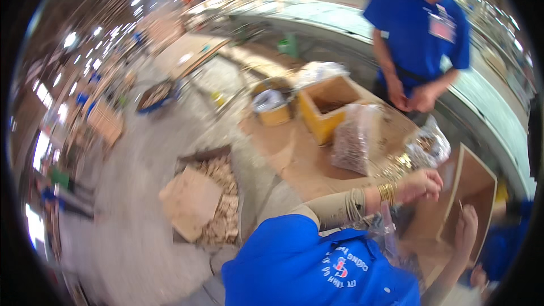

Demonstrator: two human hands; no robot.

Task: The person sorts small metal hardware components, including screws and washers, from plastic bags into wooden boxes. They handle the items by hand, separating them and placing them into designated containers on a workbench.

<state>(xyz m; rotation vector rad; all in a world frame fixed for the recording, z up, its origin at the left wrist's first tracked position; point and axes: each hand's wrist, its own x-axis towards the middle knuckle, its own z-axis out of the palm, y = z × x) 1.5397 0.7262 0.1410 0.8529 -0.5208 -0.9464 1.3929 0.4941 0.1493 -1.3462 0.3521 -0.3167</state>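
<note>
My left hand (420, 186), with gold bangles at the wrist, reaches across to the right with its fingers curled. Whatever lies inside those fingers is hidden. Below and right of it, my right hand (467, 225) is raised with its fingers drawn together, and a thin pale sliver shows at the tips, too blurred to name. Both hands are at the near side of an open brown box (479, 184). Just beyond my left hand lie loose gold-coloured metal pieces (398, 165) and a clear plastic bag (429, 143) with more of them.
A clear bag of small brown pieces (352, 140), a yellow box (323, 114) and a yellow bucket (274, 114) stand on the brown tabletop (294, 164). A co-worker in blue (422, 28) stands across it. Left, a floor bin holds wood pieces (224, 215). Another blue-clad person (507, 243) is at lower right.
</note>
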